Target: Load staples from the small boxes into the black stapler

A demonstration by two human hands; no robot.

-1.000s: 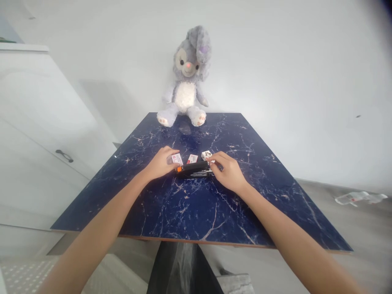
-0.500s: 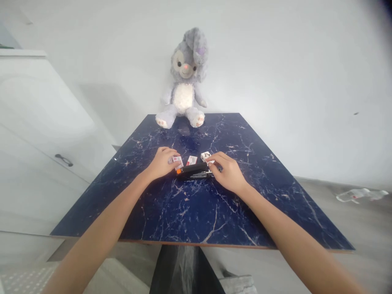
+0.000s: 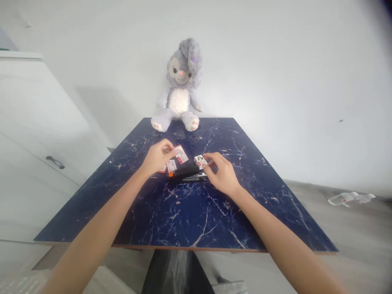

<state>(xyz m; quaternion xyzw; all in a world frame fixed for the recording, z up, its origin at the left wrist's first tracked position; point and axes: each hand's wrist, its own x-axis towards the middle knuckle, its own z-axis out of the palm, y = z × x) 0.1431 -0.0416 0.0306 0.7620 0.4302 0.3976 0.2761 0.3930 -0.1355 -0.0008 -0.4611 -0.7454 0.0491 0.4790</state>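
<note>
My left hand (image 3: pixel 158 157) pinches a small red-and-white box of staples (image 3: pixel 181 154) by its left end, tilted above the table. Below it, another such box (image 3: pixel 171 166) stands beside a third, partly hidden one (image 3: pixel 163 169). A black stapler (image 3: pixel 187 171) with an orange end and a silvery metal part lies on the blue marbled table (image 3: pixel 183 216), just in front of the boxes. Thumb and fingers of my right hand (image 3: pixel 221 172) close on the right side of a white box with a dark picture (image 3: pixel 200 161), behind the stapler's right end.
A grey plush rabbit (image 3: pixel 179 100) sits at the table's far edge against the wall. To the left stands a white cabinet (image 3: pixel 30 134) with a dark handle. A clear plastic item (image 3: pixel 350 199) lies on the floor at the right.
My left hand has let go of the left box and lifted the middle one from behind the stapler. My right hand stays at the white box. The view has shifted slightly.
</note>
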